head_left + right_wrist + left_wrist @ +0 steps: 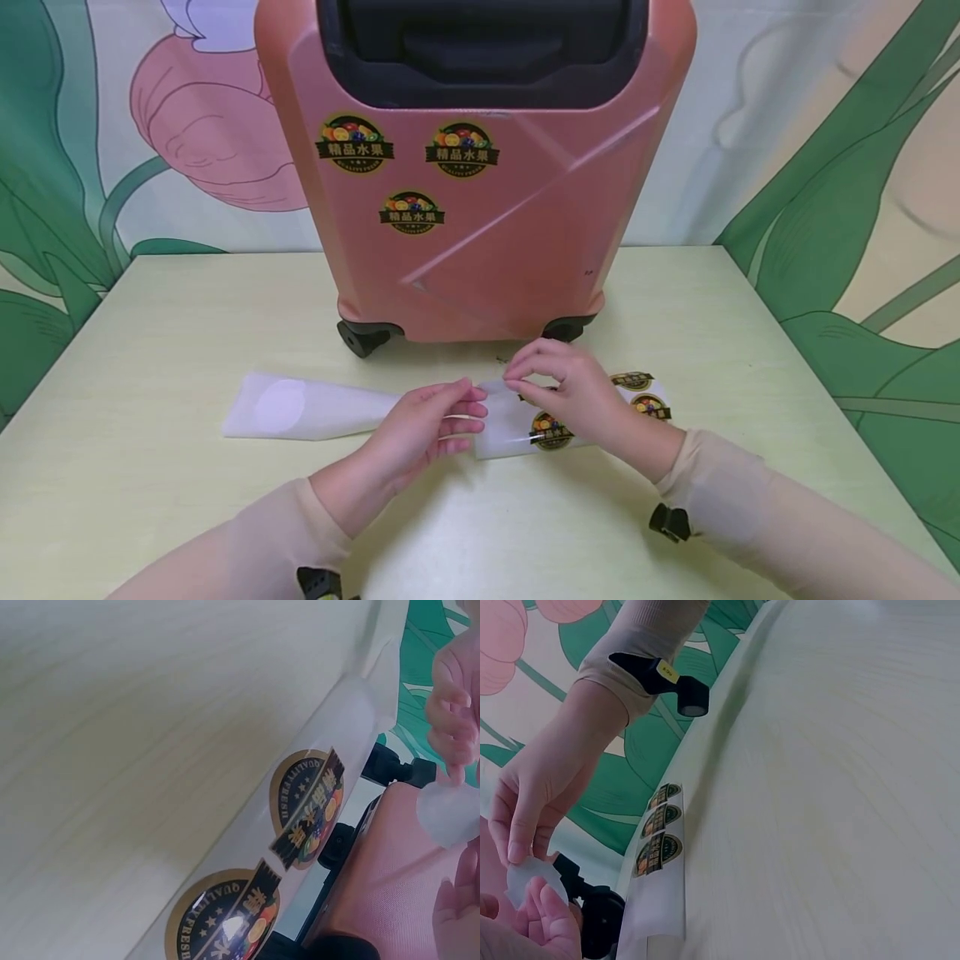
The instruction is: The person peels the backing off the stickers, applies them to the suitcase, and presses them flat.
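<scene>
Between both hands is a round, whitish fruit-label sticker (534,874), its printed face not showing. My right hand (566,390) pinches one edge of it between thumb and forefinger. At the opposite edge, the thumb and forefinger of my left hand (431,421) come together, the other fingers loosely bent. Below the hands lies a curled strip of white backing paper (502,440), bearing several black and gold fruit stickers (307,806). A pink suitcase (517,225) stands upright behind, with three such stickers on its upper left front.
Left of my left hand, a white paper piece (337,410) with a pale round spot (281,405) lies on the light wooden table (150,500). The suitcase's black wheels (365,337) rest near the paper. Behind the table hangs a flower-patterned backdrop (217,142).
</scene>
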Action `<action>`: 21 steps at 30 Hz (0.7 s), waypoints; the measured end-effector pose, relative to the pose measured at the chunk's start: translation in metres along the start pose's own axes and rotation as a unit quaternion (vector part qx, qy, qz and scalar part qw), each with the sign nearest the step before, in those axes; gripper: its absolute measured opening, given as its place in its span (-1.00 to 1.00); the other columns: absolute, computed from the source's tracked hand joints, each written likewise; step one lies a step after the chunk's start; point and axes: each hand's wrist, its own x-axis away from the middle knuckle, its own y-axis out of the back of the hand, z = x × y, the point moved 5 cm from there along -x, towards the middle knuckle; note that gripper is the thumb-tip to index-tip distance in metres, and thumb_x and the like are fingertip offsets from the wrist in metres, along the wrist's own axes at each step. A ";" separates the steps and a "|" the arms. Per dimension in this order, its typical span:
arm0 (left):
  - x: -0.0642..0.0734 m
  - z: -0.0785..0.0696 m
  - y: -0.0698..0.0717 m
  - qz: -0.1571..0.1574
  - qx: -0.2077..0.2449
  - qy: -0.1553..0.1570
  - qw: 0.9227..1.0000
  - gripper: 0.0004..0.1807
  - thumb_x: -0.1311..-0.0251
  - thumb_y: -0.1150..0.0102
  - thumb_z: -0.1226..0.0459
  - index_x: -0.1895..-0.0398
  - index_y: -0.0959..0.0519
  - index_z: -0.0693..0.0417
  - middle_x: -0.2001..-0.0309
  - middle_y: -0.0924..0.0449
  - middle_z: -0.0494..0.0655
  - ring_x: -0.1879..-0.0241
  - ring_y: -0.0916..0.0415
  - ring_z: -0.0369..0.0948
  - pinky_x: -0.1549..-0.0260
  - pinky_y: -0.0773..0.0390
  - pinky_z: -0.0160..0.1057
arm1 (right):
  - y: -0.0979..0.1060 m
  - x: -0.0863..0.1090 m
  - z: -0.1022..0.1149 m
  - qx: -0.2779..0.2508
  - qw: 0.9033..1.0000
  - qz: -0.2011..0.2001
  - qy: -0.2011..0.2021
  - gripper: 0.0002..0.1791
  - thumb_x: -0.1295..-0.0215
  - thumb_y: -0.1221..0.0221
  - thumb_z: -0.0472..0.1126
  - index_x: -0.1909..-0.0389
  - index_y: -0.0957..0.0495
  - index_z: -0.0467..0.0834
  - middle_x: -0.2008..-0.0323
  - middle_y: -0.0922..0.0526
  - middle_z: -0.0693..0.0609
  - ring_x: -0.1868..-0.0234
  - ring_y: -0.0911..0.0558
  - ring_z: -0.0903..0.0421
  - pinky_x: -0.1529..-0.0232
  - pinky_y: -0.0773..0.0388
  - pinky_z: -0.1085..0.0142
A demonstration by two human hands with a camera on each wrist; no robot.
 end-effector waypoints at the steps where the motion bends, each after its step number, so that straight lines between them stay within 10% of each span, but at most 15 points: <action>1: -0.001 0.000 0.000 -0.002 -0.001 0.000 1.000 -0.56 -0.34 0.04 0.12 0.02 -0.48 0.38 0.29 -0.58 -0.01 0.29 -0.58 -0.18 0.35 -0.55 -0.34 | 0.000 0.000 0.001 0.008 1.000 0.001 0.014 -0.88 -0.04 -0.32 -0.37 0.38 -0.68 -0.13 0.29 -0.61 0.12 0.20 -0.58 0.19 0.21 -0.51 0.36; 8: -0.008 -0.001 0.002 -0.011 -0.003 -0.008 1.000 -0.60 -0.31 -0.03 0.16 0.04 -0.49 0.37 0.34 -0.58 -0.05 0.32 -0.57 -0.20 0.38 -0.53 -0.36 | -0.003 0.002 0.008 0.051 0.993 0.005 0.105 -0.80 0.09 -0.38 -0.43 0.38 -0.66 -0.19 0.28 -0.61 0.07 0.21 -0.55 0.14 0.22 -0.50 0.39; 21: -0.012 -0.005 0.003 -0.043 -0.012 -0.022 0.999 -0.75 -0.27 -0.06 0.27 0.13 -0.55 0.30 0.40 -0.59 -0.08 0.39 -0.55 -0.25 0.43 -0.50 -0.33 | -0.004 0.002 0.011 0.071 0.989 0.004 0.132 -0.75 0.14 -0.39 -0.45 0.36 -0.67 -0.18 0.27 -0.60 0.07 0.21 -0.53 0.14 0.21 -0.48 0.41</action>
